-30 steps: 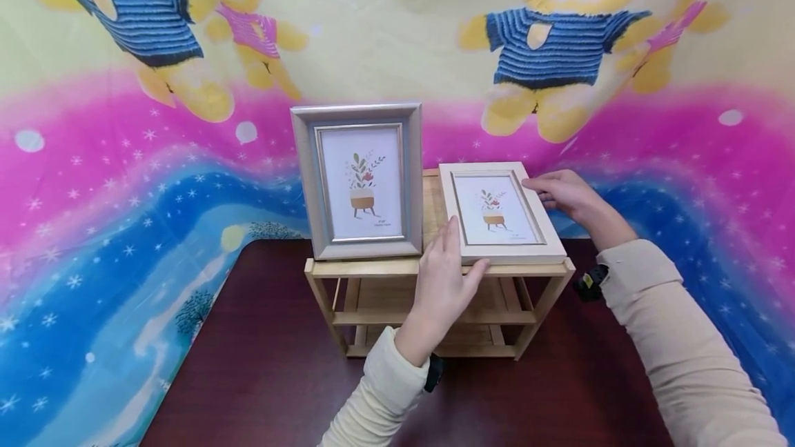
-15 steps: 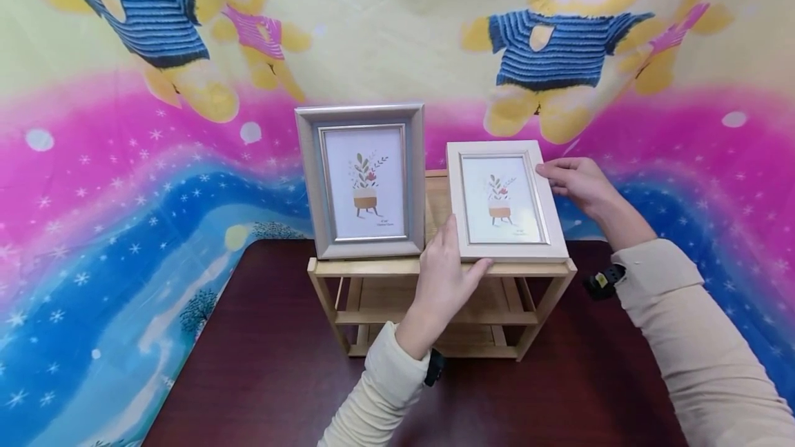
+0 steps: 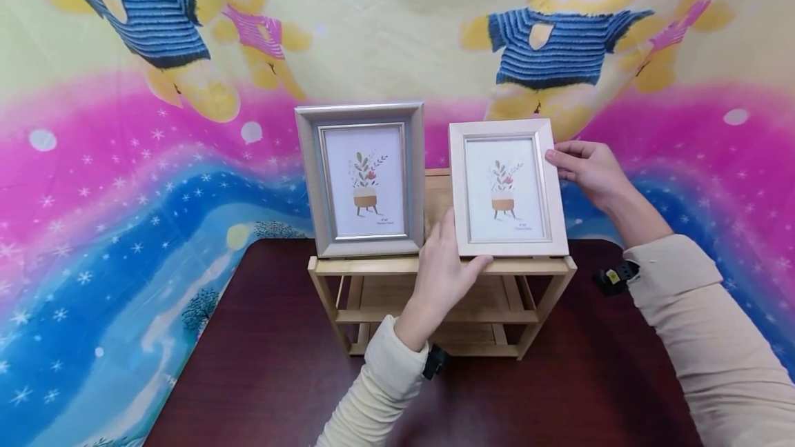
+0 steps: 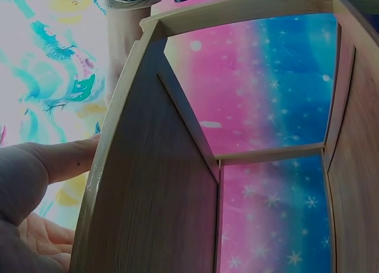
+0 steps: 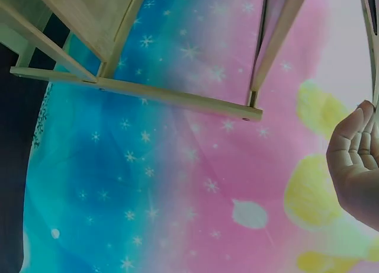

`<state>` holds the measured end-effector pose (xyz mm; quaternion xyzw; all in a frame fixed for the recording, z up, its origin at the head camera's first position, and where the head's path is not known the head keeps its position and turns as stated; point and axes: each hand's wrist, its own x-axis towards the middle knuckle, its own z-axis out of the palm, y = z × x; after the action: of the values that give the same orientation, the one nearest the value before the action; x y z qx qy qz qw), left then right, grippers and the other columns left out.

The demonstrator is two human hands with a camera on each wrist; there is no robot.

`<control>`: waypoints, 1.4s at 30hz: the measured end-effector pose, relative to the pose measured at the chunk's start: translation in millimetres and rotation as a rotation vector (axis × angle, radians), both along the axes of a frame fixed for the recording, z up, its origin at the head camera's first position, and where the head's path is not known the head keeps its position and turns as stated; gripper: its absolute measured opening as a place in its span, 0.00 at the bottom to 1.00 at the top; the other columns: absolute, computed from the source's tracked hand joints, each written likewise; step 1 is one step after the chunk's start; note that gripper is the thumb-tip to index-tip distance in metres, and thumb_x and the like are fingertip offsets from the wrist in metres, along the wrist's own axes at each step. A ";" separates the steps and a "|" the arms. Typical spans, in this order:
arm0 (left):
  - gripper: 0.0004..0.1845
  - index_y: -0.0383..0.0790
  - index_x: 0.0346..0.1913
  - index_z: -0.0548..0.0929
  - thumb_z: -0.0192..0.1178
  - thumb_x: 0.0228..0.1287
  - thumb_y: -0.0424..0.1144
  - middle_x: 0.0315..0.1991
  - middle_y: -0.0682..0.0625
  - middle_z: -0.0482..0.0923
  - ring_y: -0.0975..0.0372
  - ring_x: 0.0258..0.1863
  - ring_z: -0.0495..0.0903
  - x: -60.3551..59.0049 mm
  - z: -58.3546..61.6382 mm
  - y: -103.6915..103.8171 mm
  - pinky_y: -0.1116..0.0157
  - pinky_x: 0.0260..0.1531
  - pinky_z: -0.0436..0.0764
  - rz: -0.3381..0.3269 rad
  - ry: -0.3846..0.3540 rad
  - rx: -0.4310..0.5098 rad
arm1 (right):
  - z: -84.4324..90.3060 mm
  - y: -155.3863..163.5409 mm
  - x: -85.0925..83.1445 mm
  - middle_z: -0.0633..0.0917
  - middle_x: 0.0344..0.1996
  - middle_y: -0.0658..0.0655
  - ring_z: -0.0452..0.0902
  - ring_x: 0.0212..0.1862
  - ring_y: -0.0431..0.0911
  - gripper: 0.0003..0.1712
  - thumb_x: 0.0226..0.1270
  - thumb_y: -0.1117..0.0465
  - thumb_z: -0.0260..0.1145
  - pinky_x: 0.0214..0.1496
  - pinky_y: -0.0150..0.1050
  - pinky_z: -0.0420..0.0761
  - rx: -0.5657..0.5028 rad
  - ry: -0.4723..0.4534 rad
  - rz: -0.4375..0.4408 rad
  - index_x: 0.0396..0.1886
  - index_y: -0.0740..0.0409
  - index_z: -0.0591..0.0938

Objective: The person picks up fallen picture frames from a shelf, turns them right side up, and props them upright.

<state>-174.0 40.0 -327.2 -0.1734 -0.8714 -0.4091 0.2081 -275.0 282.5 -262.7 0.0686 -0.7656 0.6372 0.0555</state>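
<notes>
Cream frame: the cream picture frame (image 3: 552, 199) stands on its lower edge at the front of the shelf's top, on the right half, leaning slightly back.
Print inside: a potted plant (image 3: 504, 192) with green leaves and a red flower; the brown-and-white pot has legs.
Right hand: the right hand (image 3: 590, 170) pinches the frame's right edge near its upper corner, thumb at the front.
Left hand: the left hand (image 3: 441, 271) lies at the frame's lower left corner, fingers nearly straight along the side, thumb spread away from them at the bottom edge.
Grey frame: a larger grey frame (image 3: 373, 247) with a similar print stands just beside, on the left half.
Shelf: the wooden shelf (image 3: 373, 267) has slatted lower tiers and stands on a dark red table (image 3: 248, 336).
Sleeves: both are cream, with black wrist devices (image 3: 613, 278) at the cuffs.
Backdrop: a printed cloth (image 3: 385, 33) shows yellow bears, pink and blue bands and snowflakes.
</notes>
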 end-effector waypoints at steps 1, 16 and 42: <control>0.46 0.32 0.64 0.60 0.73 0.42 0.41 0.48 0.41 0.74 0.54 0.46 0.74 -0.9 0.0 0.2 0.57 0.44 0.75 0.000 0.008 0.001 | 1.2 0.1 0.4 0.81 0.31 0.42 0.79 0.32 0.35 0.12 0.56 0.52 0.65 0.35 0.26 0.78 -0.022 0.009 0.005 0.37 0.52 0.80; 0.53 0.34 0.68 0.52 0.74 0.40 0.40 0.54 0.40 0.69 0.52 0.47 0.74 -10.8 5.0 5.1 0.56 0.42 0.77 0.012 -0.029 -0.004 | 15.6 -0.2 10.7 0.81 0.28 0.51 0.78 0.31 0.39 0.06 0.57 0.68 0.64 0.31 0.28 0.79 -0.305 0.149 0.090 0.32 0.55 0.85; 0.51 0.37 0.70 0.50 0.67 0.41 0.24 0.54 0.40 0.70 0.52 0.46 0.75 -14.9 0.0 1.0 0.59 0.44 0.77 -0.060 0.066 0.048 | 15.4 0.6 37.3 0.83 0.35 0.57 0.79 0.37 0.44 0.15 0.57 0.79 0.57 0.39 0.30 0.79 -0.429 0.424 0.181 0.44 0.71 0.80</control>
<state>-188.9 41.0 -327.2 -0.2078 -0.8484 -0.4299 0.2287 -237.7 283.2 -247.3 0.2544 -0.5760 0.7580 0.1701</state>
